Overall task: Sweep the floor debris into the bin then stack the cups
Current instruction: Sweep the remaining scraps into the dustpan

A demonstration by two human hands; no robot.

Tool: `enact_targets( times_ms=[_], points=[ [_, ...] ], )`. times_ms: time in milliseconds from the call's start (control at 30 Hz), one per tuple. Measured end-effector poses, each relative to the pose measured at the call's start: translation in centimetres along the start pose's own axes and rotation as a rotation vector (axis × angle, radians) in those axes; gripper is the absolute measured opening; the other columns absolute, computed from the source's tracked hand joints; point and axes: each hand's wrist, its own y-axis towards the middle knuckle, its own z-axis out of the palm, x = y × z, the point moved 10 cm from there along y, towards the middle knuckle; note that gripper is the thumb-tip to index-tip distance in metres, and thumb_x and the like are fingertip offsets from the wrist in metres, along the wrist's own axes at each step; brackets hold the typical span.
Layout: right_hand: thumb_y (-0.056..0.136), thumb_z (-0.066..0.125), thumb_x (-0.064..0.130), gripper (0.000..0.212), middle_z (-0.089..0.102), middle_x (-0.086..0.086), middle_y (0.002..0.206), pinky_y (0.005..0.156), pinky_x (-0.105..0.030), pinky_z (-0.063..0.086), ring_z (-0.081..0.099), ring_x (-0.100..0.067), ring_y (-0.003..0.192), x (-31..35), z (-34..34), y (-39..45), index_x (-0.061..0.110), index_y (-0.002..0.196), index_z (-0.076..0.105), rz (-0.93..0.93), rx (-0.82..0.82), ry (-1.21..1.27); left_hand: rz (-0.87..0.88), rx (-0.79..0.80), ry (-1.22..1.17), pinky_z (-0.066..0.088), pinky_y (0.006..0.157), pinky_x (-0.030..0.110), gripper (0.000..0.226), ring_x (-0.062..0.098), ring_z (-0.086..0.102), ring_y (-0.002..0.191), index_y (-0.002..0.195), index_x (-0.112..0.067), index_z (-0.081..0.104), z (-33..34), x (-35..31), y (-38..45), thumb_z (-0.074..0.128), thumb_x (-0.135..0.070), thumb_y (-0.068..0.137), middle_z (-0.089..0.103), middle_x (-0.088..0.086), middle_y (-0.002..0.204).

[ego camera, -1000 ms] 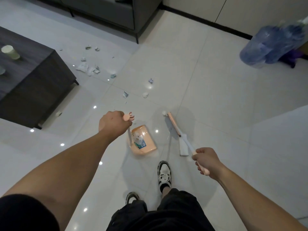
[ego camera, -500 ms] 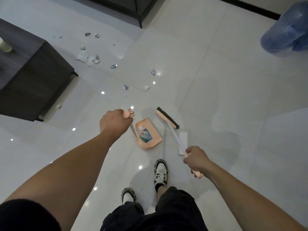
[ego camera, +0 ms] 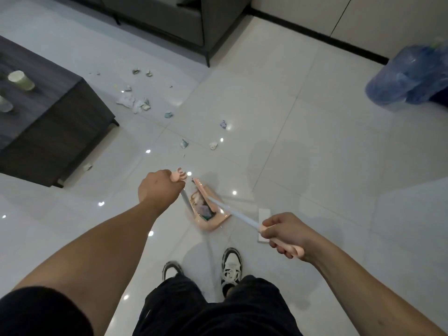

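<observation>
My left hand point(ego camera: 158, 190) grips the top of the pink dustpan's upright handle. The dustpan point(ego camera: 213, 221) stands on the white tile floor just ahead of my feet, with some scraps inside. My right hand point(ego camera: 282, 230) grips the pink end of the broom handle. The broom point(ego camera: 230, 209) slants left, its head point(ego camera: 200, 187) lying over the dustpan. Crumpled paper debris point(ego camera: 134, 103) is scattered on the floor ahead, with two small pieces point(ego camera: 213, 146) closest. A pale green cup point(ego camera: 21, 80) stands on the dark coffee table point(ego camera: 55, 117); a second cup point(ego camera: 3, 104) shows at the left edge.
A bin lined with a blue bag point(ego camera: 407, 76) stands at the far right by the wall. A grey sofa point(ego camera: 169, 20) is at the back. A white rectangular piece point(ego camera: 263, 224) lies on the floor by my right hand. My shoes point(ego camera: 231, 265) are below the dustpan.
The broom head has swung left from the floor beside the dustpan and now lies over the pan. My right hand has moved right and lower. My left hand still holds the dustpan handle.
</observation>
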Motion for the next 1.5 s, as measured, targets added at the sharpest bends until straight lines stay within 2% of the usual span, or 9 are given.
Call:
enact_targets(
  times_ms=[200,367,667,800,900,1167,1267,1367,1500],
  points=[
    [0.088,0.070,0.007,0.026,0.057,-0.016,0.069,0.037,-0.020,0.034,0.045,-0.016,0.039,4.2,4.7,0.2,0.011,0.111,0.060,-0.041,-0.053,-0.015,-0.037,-0.033,-0.052,0.040,0.053,0.025,0.025,0.017,0.057,0.062,0.068,-0.024,0.059,-3.1,6.3,1.5,0.061,-0.048,0.075,0.061,-0.004,0.065],
    [0.082,0.079,0.012,0.039,0.054,-0.016,0.066,0.037,-0.020,0.034,0.043,-0.017,0.039,8.3,9.3,0.9,0.003,0.114,0.059,-0.091,-0.076,-0.027,-0.084,-0.064,-0.068,0.035,0.052,0.025,0.028,0.014,0.054,0.061,0.066,-0.025,0.057,-6.3,13.2,2.6,0.060,-0.052,0.072,0.060,-0.005,0.065],
    [0.084,0.067,-0.002,0.030,0.054,-0.017,0.074,0.041,-0.023,0.037,0.043,-0.021,0.046,15.6,15.6,6.0,0.007,0.112,0.063,-0.131,-0.147,-0.251,-0.204,-0.115,-0.086,0.037,0.052,0.026,0.031,0.019,0.057,0.063,0.072,-0.024,0.060,-10.5,23.3,4.9,0.061,-0.054,0.079,0.060,-0.003,0.065],
    [0.086,0.057,-0.001,0.033,0.060,-0.021,0.084,0.047,-0.029,0.044,0.051,-0.026,0.046,18.4,18.1,10.1,0.000,0.118,0.063,-0.167,-0.200,-0.437,-0.234,-0.102,-0.052,0.042,0.055,0.027,0.029,0.023,0.059,0.064,0.075,-0.023,0.060,-9.5,25.3,6.2,0.059,-0.051,0.083,0.060,0.000,0.067],
    [0.086,0.054,-0.003,0.034,0.064,-0.025,0.097,0.048,-0.031,0.045,0.054,-0.028,0.047,19.2,20.1,13.3,-0.003,0.119,0.063,-0.165,-0.204,-0.514,-0.252,-0.099,-0.020,0.049,0.060,0.029,0.030,0.024,0.059,0.064,0.070,-0.023,0.053,-8.7,26.7,6.7,0.053,-0.050,0.084,0.058,0.000,0.066],
    [0.082,0.050,-0.004,0.045,0.063,-0.022,0.085,0.046,-0.035,0.042,0.050,-0.027,0.042,15.0,23.3,13.8,-0.001,0.126,0.054,-0.098,-0.069,-0.739,-0.261,-0.105,-0.046,0.039,0.052,0.025,0.030,0.022,0.058,0.060,0.069,-0.023,0.054,-9.4,29.7,8.4,0.054,-0.050,0.082,0.058,-0.001,0.063],
    [0.082,0.055,-0.002,0.046,0.060,-0.016,0.081,0.044,-0.031,0.040,0.049,-0.024,0.040,13.0,23.0,11.6,0.004,0.127,0.055,-0.053,-0.035,-0.707,-0.247,-0.103,-0.067,0.037,0.052,0.025,0.027,0.021,0.056,0.060,0.071,-0.024,0.055,-9.2,29.4,8.4,0.055,-0.049,0.082,0.057,-0.002,0.063],
    [0.085,0.065,0.007,0.044,0.062,-0.015,0.080,0.040,-0.025,0.040,0.050,-0.018,0.039,11.7,23.3,9.1,0.023,0.126,0.057,-0.017,0.003,-0.532,-0.233,-0.107,-0.073,0.033,0.050,0.025,0.025,0.021,0.053,0.059,0.072,-0.024,0.057,-9.5,29.1,8.5,0.055,-0.048,0.082,0.055,-0.003,0.063],
    [0.083,0.072,0.011,0.040,0.061,-0.013,0.069,0.039,-0.023,0.033,0.045,-0.019,0.043,11.4,23.6,6.5,0.021,0.121,0.064,-0.007,0.069,-0.246,-0.240,-0.074,-0.086,0.037,0.054,0.028,0.024,0.025,0.057,0.064,0.072,-0.022,0.057,-9.6,29.1,8.7,0.055,-0.045,0.081,0.058,0.001,0.068]
  ],
)
